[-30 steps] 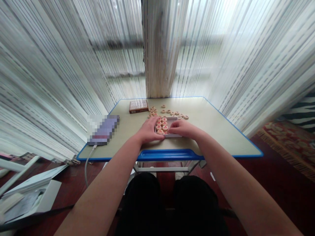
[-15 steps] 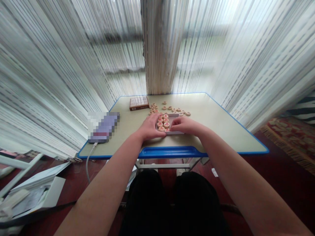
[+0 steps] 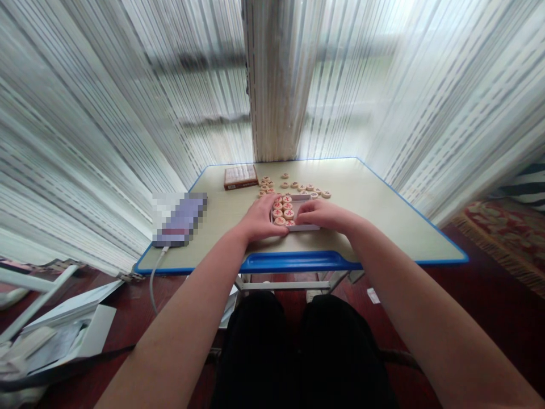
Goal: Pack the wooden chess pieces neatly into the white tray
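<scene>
A shallow white box lies on the table, its left part filled with round wooden Chinese chess pieces that bear red characters. My left hand grips the box from the left, thumb along the near wall and fingers toward the far side. Inside the right part of the box, my right hand has its fingers curled down next to the pieces. Whatever those fingers hold, if anything, is hidden. More loose Chinese chess pieces are scattered just beyond the box, several stacked or bunched near my left fingertips.
The blue-edged table stands against sheer curtains. A brown-and-white box lid lies at the back left. On the left sits a blurred purple device with a white cable. An open white carton is on the floor.
The hands and box hold almost the same place. My right hand has shifted very slightly within the box; the camera view has moved a little.
</scene>
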{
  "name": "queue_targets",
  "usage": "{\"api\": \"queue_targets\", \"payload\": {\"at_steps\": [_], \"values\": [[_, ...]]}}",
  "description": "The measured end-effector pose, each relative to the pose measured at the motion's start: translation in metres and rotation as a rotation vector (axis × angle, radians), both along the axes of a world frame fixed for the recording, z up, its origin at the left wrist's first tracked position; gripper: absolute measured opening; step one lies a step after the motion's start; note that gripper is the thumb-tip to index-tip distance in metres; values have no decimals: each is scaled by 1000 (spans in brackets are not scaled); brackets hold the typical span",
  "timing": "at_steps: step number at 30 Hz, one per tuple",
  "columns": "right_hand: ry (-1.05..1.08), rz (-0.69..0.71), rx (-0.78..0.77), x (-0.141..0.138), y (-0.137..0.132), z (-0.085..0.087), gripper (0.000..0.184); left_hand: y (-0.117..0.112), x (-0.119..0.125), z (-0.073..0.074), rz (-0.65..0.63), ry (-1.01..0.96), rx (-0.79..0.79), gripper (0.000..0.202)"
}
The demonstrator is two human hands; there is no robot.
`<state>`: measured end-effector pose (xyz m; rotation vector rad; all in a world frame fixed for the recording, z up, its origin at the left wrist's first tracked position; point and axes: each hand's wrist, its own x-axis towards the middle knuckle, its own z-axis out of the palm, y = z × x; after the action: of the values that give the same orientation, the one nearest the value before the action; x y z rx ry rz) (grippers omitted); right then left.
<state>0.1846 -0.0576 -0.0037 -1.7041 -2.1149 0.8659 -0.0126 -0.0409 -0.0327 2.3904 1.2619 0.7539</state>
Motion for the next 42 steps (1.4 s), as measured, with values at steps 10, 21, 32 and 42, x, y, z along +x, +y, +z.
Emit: {"api": "queue_targets", "payload": {"at_steps": [10,21,32,42], "values": [[-18,-19,27,-2,1,-1,21,0,1,1,4,10,-12,88],[9,-64,22,-2,2,-4,25,3,-1,-2,-12,-1,-19,92],[67,-77,43,-1,3,-7,23,13,0,-5,33,-131,-120,73],[91,-59,47,1,5,-10,23,23,0,-15,38,-232,-172,63]]}}
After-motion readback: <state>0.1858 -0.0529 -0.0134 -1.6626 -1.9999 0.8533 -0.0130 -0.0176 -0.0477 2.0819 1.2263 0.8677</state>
